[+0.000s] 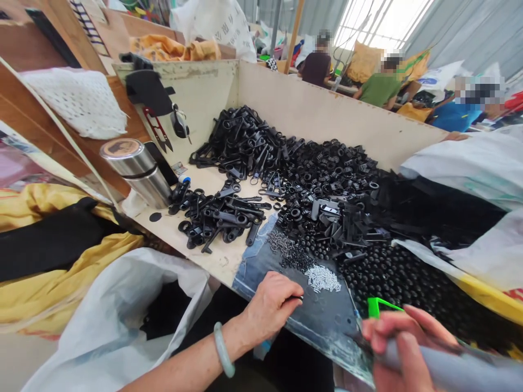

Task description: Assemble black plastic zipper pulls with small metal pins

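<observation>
My left hand [269, 306] rests at the front edge of the bench on a patch of blue denim [327, 316], fingers pinched on a small thin black part [299, 298]. A pale green bangle circles that wrist. My right hand [402, 343] is closed round a grey tool handle [449, 370] at the lower right, beside a bright green plastic piece [378, 306]. Just beyond the hands lie a small heap of silver pins [323, 277] and a heap of dark pins [289, 251].
The walled bench [310, 114] holds piles of black plastic clips [241, 141], rings and round caps [408, 277]. A steel flask [137, 171] stands at left, red snips [157, 129] hang on the wall. White sacks sit below and right. Other people work behind.
</observation>
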`<state>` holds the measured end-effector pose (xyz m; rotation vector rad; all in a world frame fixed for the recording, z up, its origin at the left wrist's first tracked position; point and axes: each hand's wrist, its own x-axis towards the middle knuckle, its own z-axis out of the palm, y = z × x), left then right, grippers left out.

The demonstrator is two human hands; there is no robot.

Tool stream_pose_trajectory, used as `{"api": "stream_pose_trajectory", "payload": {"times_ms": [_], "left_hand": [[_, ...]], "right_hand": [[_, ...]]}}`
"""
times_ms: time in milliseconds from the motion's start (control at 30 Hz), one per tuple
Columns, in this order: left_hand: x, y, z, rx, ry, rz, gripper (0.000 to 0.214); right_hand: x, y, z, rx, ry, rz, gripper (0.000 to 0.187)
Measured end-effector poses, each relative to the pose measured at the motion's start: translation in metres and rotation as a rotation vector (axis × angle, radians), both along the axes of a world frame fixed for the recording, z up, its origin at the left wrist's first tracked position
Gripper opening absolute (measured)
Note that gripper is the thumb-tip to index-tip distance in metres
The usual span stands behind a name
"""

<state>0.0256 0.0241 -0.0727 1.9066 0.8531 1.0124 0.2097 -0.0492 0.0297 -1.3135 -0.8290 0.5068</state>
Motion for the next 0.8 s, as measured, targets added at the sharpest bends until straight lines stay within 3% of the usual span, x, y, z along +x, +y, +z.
{"api": "stream_pose_trajectory", "payload": {"times_ms": [67, 200, 367, 800], "left_hand": [[0.001, 0.000, 0.000, 0.004, 0.005, 0.008, 0.016], [0.002, 0.001, 0.004, -0.008, 0.021, 0.002, 0.014], [0.001, 0.001, 0.008, -0.018, 0.020, -0.008, 0.014], [0.001, -0.001, 0.008, -0.019, 0.010, -0.006, 0.019]], "right_hand": [[-0.025, 0.026, 0.000, 0.100, 0.059, 0.104, 0.030], [-0.050, 0.052, -0.012, 0.114, 0.074, 0.202, 0.030], [-0.054, 0.059, -0.024, 0.117, 0.076, 0.239, 0.027], [-0.059, 0.063, -0.028, 0.146, 0.093, 0.272, 0.024]]}}
